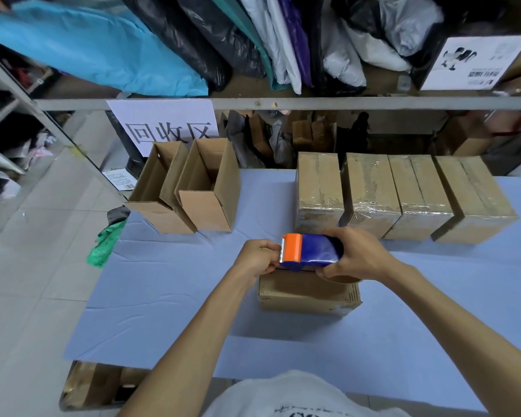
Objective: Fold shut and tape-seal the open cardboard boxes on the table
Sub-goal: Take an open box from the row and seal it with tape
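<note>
A closed cardboard box [307, 293] lies on the blue table cover [163, 296] right in front of me. Just above its far edge my right hand [358, 254] grips a blue and orange tape dispenser [309, 251]. My left hand [257, 255] pinches at the dispenser's toothed orange end, fingers curled; the tape itself is too clear to make out. Two open boxes [206, 188] [160, 191] stand at the table's far left. Several taped boxes [319, 188] [472, 197] sit in a row at the far right.
A metal shelf rail [343, 103] runs across above the table's far edge, with a paper sign [166, 124] hanging from it and plastic bags piled on top. A green bag [106, 242] hangs off the table's left edge. Tiled floor lies to the left.
</note>
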Available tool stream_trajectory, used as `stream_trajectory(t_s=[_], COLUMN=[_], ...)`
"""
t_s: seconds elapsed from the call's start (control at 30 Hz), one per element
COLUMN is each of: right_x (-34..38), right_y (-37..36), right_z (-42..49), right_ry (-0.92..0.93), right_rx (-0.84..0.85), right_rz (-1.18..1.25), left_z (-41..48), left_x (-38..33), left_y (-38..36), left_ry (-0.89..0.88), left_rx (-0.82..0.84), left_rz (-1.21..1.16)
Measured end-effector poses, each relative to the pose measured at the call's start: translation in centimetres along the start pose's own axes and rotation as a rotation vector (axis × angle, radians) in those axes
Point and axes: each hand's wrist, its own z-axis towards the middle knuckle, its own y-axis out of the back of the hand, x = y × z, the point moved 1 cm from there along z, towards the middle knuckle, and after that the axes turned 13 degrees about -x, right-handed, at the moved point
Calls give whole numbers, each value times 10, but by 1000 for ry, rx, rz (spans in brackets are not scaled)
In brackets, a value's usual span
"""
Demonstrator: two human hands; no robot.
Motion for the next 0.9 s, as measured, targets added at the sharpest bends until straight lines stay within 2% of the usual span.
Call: stream_trajectory(t_s=[0.27,0.47,0.8,0.9], right_x=[11,18,27,19], right_y=[0,3,7,19], right_z=[-7,-9,-15,-17], right_ry=[77,85,78,39], right_rx=[-74,-19,1,-8], right_rz=[5,27,-2,-41], left_z=[2,5,3,3], left_x=[3,8,6,2], left_y=[-1,-1,2,13], left_ry=[-81,-153,-103,-47], left_rx=[-75,-152,-122,-46], left_rz=[84,221,233,196])
